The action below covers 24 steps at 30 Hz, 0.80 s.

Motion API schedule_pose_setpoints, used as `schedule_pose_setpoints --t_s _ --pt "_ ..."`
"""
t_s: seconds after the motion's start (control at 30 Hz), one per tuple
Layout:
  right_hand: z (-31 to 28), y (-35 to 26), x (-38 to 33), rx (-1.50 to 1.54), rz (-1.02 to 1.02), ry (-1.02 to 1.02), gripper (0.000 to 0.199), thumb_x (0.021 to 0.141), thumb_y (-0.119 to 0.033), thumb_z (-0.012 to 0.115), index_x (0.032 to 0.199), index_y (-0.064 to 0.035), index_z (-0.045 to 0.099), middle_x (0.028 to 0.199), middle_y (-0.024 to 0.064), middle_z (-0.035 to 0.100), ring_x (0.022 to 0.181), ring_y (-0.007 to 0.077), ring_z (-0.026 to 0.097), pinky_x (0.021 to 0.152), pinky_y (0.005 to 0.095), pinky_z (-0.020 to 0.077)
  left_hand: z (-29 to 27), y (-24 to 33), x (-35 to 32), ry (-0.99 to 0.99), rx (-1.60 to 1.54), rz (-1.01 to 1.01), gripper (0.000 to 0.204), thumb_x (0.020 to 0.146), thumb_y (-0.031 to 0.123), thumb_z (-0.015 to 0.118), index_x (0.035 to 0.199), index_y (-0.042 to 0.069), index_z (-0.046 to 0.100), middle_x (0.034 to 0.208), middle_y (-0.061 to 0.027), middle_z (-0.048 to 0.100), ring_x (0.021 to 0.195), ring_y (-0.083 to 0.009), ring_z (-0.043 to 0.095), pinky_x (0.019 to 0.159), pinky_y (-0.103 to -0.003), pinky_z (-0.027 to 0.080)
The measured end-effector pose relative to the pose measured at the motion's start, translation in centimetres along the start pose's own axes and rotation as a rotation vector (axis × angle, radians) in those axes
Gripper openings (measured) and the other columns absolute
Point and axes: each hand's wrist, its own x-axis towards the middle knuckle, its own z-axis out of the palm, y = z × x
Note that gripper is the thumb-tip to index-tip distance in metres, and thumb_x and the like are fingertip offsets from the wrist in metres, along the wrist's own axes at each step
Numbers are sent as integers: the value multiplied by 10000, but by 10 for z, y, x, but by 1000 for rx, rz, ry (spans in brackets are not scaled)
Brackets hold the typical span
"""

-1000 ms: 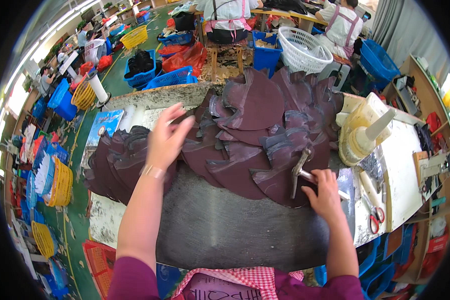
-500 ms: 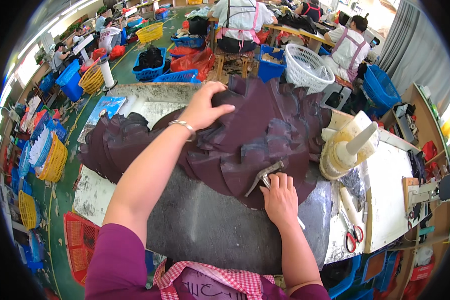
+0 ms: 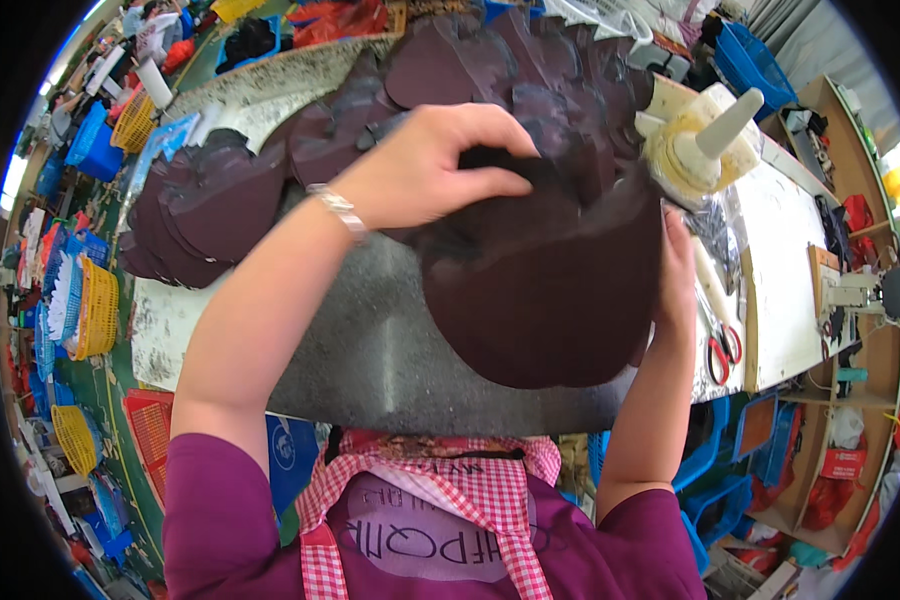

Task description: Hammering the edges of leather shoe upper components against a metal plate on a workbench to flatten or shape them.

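A dark maroon, leather-like cut piece [image 3: 545, 300] with a rounded lower edge hangs over the dark work slab [image 3: 370, 350]. At its blurred upper part my left hand [image 3: 440, 165] is curled, with thumb and fingers closing on it. My right hand [image 3: 678, 265] is at the right edge of the piece. Most of its fingers are hidden behind that edge, and no hammer shows. Overlapping maroon pieces [image 3: 430, 75] spread across the far side of the table, with another fanned stack [image 3: 215, 205] at the left.
On the right stands a yellowed glue pot with a pale spout [image 3: 695, 150]. Near it lie red-handled scissors [image 3: 722, 350] and a pale roll [image 3: 708, 270]. A red basket [image 3: 148, 430] is on the floor at left, and wooden shelves [image 3: 850, 400] stand at far right.
A maroon piece now hangs between my hands, in front of the slab. My right hand has moved right and up; the hammer it held is out of sight. The view has tilted down.
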Motion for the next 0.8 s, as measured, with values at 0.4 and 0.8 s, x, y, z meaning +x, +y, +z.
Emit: schedule_pose_setpoints --t_s 0.4,0.8 --pt "7 8 -16 -266 73 -39 460 927 -186 878 1238 35 621 1180 128 755 1106 189 715 977 347 566 98 -33 -23 227 522 296 222 846 153 864 1047 234 814 1077 101 717 1124 -191 603 1010 -410 403" --pt "35 -17 23 -961 -228 -12 461 841 -140 869 1215 57 687 1199 282 712 1121 445 696 967 499 534 75 24 -61 234 486 615 139 835 117 798 923 164 702 1041 33 774 1034 -182 732 981 -470 466"
